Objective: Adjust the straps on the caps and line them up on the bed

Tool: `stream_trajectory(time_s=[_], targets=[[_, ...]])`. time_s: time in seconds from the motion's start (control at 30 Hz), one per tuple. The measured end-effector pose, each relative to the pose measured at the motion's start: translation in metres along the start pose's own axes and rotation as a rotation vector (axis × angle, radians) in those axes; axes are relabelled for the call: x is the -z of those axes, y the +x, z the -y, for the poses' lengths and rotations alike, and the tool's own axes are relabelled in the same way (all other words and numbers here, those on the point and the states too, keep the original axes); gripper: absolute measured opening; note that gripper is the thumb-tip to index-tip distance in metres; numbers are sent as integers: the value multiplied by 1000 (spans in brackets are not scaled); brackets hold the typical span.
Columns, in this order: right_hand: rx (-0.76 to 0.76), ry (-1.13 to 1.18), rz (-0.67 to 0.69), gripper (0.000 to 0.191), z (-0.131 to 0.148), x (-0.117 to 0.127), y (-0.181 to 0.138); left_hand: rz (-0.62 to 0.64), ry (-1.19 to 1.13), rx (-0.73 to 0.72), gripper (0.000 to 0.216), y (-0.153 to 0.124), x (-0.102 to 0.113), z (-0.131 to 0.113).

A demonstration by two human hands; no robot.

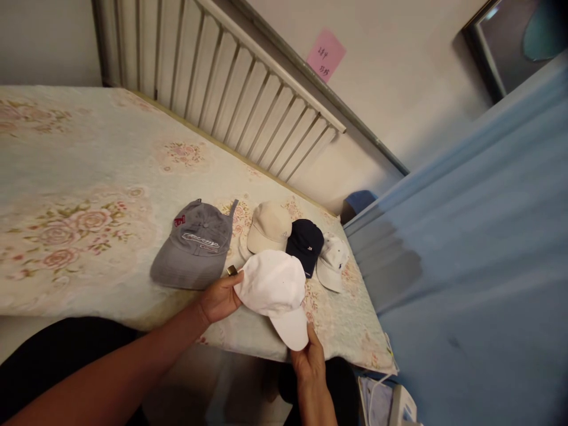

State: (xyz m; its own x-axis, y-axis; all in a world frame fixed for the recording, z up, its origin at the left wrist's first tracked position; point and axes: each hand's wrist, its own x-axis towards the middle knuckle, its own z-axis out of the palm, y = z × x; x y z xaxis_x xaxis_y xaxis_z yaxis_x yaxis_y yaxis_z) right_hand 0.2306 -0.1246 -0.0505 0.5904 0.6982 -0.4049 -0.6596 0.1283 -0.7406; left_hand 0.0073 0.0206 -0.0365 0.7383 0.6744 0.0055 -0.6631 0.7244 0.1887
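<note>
A white baseball cap (273, 284) is held between both hands above the front edge of the bed. My left hand (220, 299) grips its back rim near a small metal buckle (231, 270). The brim end is pinched by my right hand (309, 355), thumb on top. Just left of the white cap lies a grey cap (195, 245) with white lettering and a small red patch. Behind it sit a beige cap (269, 228), a dark navy cap (305, 245) and, farther right, an off-white cap (332, 260) with a small dark emblem.
The caps rest on a flower-patterned bed cover (102, 171). A slatted metal rail (231, 77) runs along the back against the wall. At right hangs a blue curtain (465, 248). A white device with a cable (402, 405) stands low beside the bed.
</note>
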Motion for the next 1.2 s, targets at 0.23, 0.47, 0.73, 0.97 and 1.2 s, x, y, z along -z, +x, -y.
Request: stream_trajectory(time_s=[0.23,0.47,0.73,0.97,1.2], targets=[[52,96,-37,24,17,-10,14,-13,45,26,31,-2,-3,10],[43,219,84,30,-10,-26,-12,12,50,11,30,4,9,17],[-269,119,335,29,-47,-58,-51,47,50,36,29,4,12,21],[-185,168,218,29,-35,-73,-35,17,32,-7,32,2,5,17],[-165,216,194,25,-24,-69,-34,-17,38,31,31,-1,5,20]])
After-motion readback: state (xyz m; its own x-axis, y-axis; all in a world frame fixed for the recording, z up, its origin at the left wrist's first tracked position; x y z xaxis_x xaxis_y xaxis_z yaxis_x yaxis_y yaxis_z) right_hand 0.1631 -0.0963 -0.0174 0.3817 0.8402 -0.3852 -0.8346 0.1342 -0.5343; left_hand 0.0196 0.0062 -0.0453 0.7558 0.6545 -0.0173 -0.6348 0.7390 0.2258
